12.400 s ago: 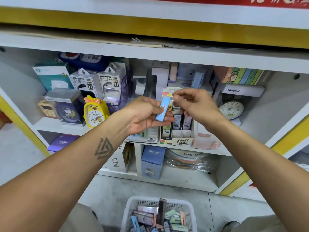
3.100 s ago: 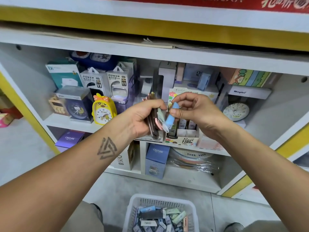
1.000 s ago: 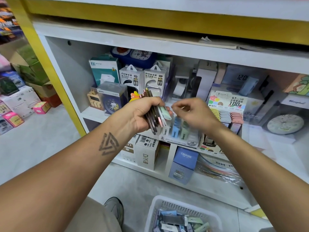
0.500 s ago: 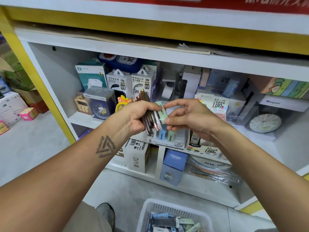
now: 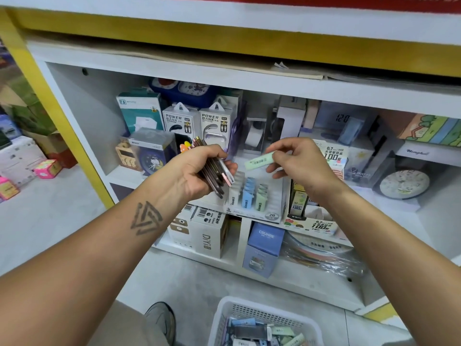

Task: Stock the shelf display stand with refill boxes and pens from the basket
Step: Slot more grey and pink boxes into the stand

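Foreground: the basket (image 5: 219, 318) on the floor, within reach, holds remaining refill boxes. Mid-field: left hand (image 5: 192, 171) grips a fanned stack of boxes (image 5: 214, 171) as a ready supply; right hand (image 5: 296, 161) pinches one green refill box (image 5: 259, 160), apparently for slotting. Beyond: the display stand (image 5: 254, 196) on the shelf, partly filled.

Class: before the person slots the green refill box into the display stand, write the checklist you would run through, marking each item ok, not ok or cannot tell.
1. Right hand pinches the green refill box: ok.
2. Left hand grips the stack of refill boxes: ok.
3. Green column in the display stand has a free slot: cannot tell.
4. Path from box to stand unobstructed: ok.
5. Basket holds more stock: ok.
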{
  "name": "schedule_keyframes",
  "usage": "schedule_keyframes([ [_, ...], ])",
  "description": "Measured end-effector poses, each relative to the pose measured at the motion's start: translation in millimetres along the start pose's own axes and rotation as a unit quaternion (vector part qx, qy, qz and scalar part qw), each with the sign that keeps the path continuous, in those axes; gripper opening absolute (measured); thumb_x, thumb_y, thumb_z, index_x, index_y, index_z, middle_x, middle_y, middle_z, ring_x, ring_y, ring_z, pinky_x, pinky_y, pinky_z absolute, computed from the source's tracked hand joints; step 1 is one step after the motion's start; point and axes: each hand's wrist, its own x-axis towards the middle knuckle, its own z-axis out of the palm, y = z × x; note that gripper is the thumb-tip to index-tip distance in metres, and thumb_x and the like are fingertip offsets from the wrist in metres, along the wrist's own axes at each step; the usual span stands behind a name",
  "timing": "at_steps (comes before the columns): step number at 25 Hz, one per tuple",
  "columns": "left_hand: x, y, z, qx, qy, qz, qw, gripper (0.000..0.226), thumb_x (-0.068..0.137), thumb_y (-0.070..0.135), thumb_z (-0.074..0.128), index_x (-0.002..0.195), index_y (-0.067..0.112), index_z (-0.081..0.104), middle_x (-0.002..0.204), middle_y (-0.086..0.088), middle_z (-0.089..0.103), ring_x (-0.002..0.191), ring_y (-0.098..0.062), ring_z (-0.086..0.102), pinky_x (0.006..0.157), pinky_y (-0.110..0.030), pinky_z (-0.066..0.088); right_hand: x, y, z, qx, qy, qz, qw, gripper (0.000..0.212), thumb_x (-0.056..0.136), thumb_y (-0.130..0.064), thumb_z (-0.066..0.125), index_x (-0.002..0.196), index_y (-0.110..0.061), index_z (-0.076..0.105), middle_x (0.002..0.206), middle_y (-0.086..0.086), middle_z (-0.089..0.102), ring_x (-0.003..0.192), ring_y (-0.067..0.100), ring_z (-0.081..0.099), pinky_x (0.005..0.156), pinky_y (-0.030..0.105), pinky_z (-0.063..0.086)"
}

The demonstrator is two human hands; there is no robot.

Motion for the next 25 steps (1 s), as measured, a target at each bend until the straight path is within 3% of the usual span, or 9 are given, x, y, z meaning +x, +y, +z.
schedule_keyframes([
  [2,0.6,1.4,-4.2,0.002,0.005,0.002,1.000,0.007,0.089,-0.003,0.056,0.088,-0.003,0.063,0.070,-0.017,0.065,0.058,-0.024,0.068,0.060,-0.034,0.061,5.2,1.3,3.4,-0.055,0.020,-0.039,0.998,0.017,0.099,-0.007,0.055,0.105,-0.012,0.070,0.088,0.009,0.070,0.072,0.019,0.073,0.071,0.031,0.061],
  [5,0.9,4.2,-10.4,0.016,0.007,0.004,1.000,0.009,0.088,-0.003,0.056,0.085,-0.003,0.064,0.067,-0.017,0.067,0.057,-0.023,0.069,0.061,-0.033,0.061,11.0,1.0,8.1,-0.040,0.006,-0.052,0.998,0.016,0.096,-0.005,0.063,0.107,-0.011,0.071,0.104,0.013,0.066,0.083,0.017,0.075,0.078,0.025,0.059],
  [9,0.4,8.1,-15.0,0.022,0.017,0.008,1.000,0.013,0.089,-0.003,0.055,0.080,-0.003,0.063,0.065,-0.017,0.068,0.056,-0.024,0.069,0.064,-0.036,0.060,9.1,-0.3,11.4,-0.051,-0.025,-0.086,0.995,0.015,0.085,0.006,0.072,0.095,-0.004,0.075,0.109,0.014,0.069,0.097,0.025,0.071,0.095,0.033,0.056],
  [12,-1.3,6.5,-11.6,0.029,0.019,0.010,0.999,0.013,0.090,-0.004,0.053,0.080,-0.003,0.062,0.070,-0.019,0.065,0.054,-0.024,0.067,0.061,-0.035,0.060,7.7,-0.5,13.0,-0.081,-0.035,-0.103,0.991,0.018,0.082,0.013,0.071,0.097,0.003,0.076,0.112,0.012,0.067,0.101,0.026,0.069,0.099,0.036,0.054],
  [16,-4.2,2.0,-5.4,0.032,0.016,0.009,0.999,0.015,0.090,-0.006,0.052,0.078,-0.001,0.059,0.069,-0.019,0.062,0.057,-0.024,0.065,0.059,-0.034,0.060,6.9,1.2,11.8,-0.084,-0.037,-0.119,0.989,0.018,0.083,0.011,0.072,0.097,0.001,0.076,0.110,0.010,0.069,0.099,0.024,0.069,0.098,0.037,0.054],
  [18,-4.2,0.3,-3.5,0.033,0.013,0.006,0.999,0.012,0.090,-0.006,0.053,0.082,0.000,0.059,0.073,-0.018,0.062,0.062,-0.024,0.066,0.060,-0.034,0.060,6.9,2.4,6.8,-0.104,-0.024,-0.122,0.987,0.015,0.086,-0.001,0.074,0.100,-0.006,0.077,0.101,0.006,0.072,0.091,0.019,0.071,0.092,0.036,0.057],
  [20,-3.5,-1.6,-1.9,0.040,0.011,0.001,0.999,0.008,0.090,-0.006,0.054,0.086,-0.001,0.059,0.075,-0.018,0.063,0.061,-0.024,0.067,0.061,-0.034,0.060,9.2,6.1,-2.1,-0.201,0.018,-0.158,0.967,0.014,0.090,-0.014,0.073,0.103,-0.012,0.077,0.090,0.001,0.072,0.082,0.018,0.068,0.082,0.040,0.058],
  [22,-2.8,-4.4,-0.2,0.046,0.009,-0.004,0.999,0.005,0.090,-0.005,0.054,0.089,-0.002,0.059,0.077,-0.019,0.063,0.062,-0.025,0.067,0.062,-0.034,0.060,11.7,10.5,-9.4,-0.326,0.040,-0.198,0.923,0.012,0.091,-0.017,0.070,0.103,-0.014,0.075,0.087,0.000,0.069,0.080,0.022,0.064,0.077,0.041,0.055],
  [25,-1.6,-8.9,3.2,0.055,0.009,-0.007,0.998,0.007,0.089,-0.006,0.054,0.085,-0.003,0.059,0.077,-0.021,0.063,0.059,-0.025,0.068,0.058,-0.033,0.061,9.8,16.7,-5.8,-0.381,0.000,-0.174,0.908,0.006,0.091,-0.016,0.070,0.096,-0.016,0.069,0.085,0.003,0.069,0.081,0.026,0.064,0.075,0.040,0.055],
])
